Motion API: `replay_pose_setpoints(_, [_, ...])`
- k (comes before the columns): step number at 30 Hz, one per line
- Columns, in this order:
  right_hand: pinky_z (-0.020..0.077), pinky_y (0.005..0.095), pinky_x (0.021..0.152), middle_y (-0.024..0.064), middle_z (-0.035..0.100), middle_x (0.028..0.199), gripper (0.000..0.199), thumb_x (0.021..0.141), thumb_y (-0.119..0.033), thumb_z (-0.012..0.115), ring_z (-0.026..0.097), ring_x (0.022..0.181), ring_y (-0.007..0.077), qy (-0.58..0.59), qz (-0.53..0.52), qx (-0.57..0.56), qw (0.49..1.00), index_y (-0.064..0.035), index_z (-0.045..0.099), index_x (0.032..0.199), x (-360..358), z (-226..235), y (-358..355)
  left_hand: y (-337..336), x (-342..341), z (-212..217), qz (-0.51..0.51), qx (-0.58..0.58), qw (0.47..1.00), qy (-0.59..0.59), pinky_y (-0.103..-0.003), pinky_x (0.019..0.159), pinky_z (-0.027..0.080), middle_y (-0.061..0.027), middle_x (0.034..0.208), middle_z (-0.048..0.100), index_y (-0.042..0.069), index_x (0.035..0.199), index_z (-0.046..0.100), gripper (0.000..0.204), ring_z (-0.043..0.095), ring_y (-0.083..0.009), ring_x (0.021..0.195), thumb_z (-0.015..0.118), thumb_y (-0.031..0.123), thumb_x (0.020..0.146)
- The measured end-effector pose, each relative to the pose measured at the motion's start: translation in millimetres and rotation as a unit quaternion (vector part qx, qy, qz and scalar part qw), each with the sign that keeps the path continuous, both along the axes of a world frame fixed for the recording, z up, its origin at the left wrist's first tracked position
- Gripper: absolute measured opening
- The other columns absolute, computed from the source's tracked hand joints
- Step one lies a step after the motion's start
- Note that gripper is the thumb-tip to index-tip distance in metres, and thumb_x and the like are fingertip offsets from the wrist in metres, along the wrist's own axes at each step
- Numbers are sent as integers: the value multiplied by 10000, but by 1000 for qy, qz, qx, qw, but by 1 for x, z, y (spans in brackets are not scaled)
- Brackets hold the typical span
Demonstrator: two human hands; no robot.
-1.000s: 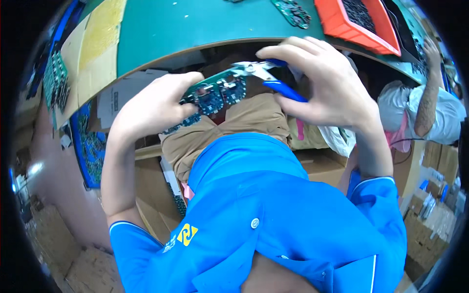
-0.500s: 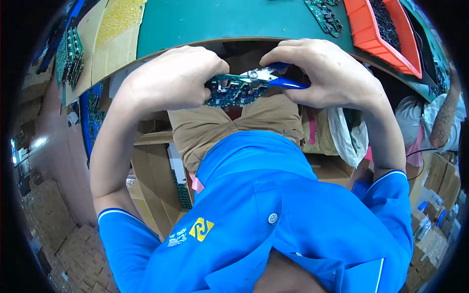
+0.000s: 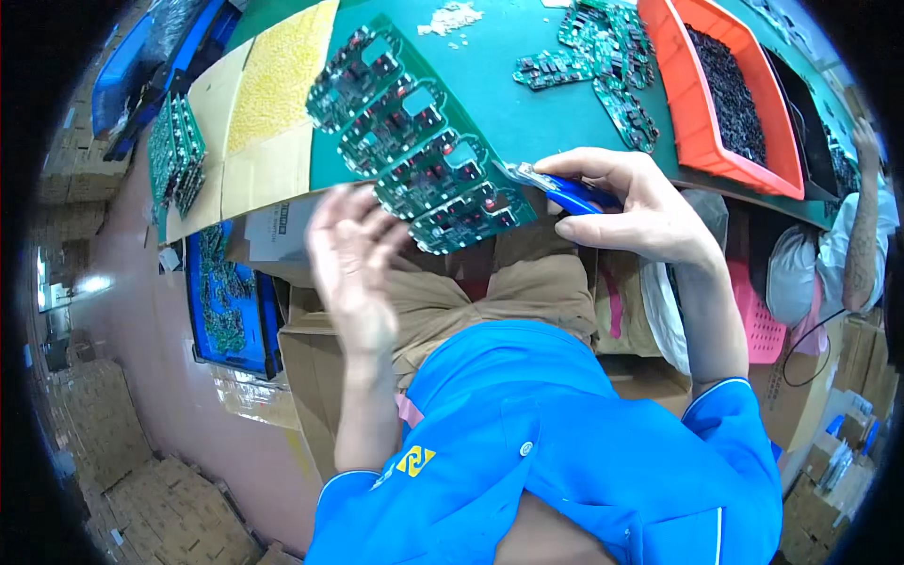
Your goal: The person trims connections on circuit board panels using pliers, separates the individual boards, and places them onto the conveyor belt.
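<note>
While the green worktop (image 3: 499, 113) stretches across the far side, a cardboard sheet (image 3: 268, 179) covers its left part, bearing a patch of small yellow pieces (image 3: 282, 80). Orange-red bin (image 3: 686, 99) on the right of the worktop, filled with small black parts (image 3: 725, 94).

Circuit board panel (image 3: 419, 151) in the middle, raised over the worktop's near edge and slanting from far left to near right; four populated sections side by side, green, with dark components and a few red spots. Loose circuit boards (image 3: 603, 47) heaped on the worktop beyond it, just left of the bin.

Right hand (image 3: 631, 202) at the near right of the panel, fingers and thumb wrapped on the handles of blue-handled cutters. Left hand (image 3: 353, 250) by the panel's near left side, blurred, fingers spread and curled, palm showing; cannot tell whether the fingertips touch the board.

Stack of boards (image 3: 174, 155) standing on edge at the far left, beside the cardboard. Blue-handled cutters (image 3: 570, 193): metal tip at the panel's right edge, near end; whether the blades bite on it, cannot tell. Smallest, white scraps (image 3: 450, 17) scattered on the worktop, far side, middle
</note>
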State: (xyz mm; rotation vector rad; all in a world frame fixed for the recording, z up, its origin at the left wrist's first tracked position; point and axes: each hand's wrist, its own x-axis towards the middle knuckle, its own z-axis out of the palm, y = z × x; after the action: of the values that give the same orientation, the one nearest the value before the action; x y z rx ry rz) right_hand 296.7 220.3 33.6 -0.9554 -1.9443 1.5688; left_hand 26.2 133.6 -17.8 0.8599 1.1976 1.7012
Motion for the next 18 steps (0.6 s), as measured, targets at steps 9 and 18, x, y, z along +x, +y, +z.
replay_pose_setpoints(9, [543, 379, 788, 150, 670, 984, 421, 778, -117, 715, 676, 862, 330, -140, -236, 433, 859, -33, 638, 1184, -75, -11, 8, 78, 18, 5, 148, 217, 960, 99, -201, 676, 468, 8, 921, 652, 69, 1039, 581, 169, 568, -27, 774, 648, 221, 1004])
replay_pose_setpoints(18, [377, 203, 593, -4, 593, 931, 464, 792, -83, 753, 432, 684, 48, 90, -335, 202, 916, -21, 633, 1237, -43, -28, 37, 167, -31, 33, 55, 167, 982, 71, -173, 592, 439, 39, 830, 663, 121, 890, 612, 129, 558, -6, 690, 717, 164, 952])
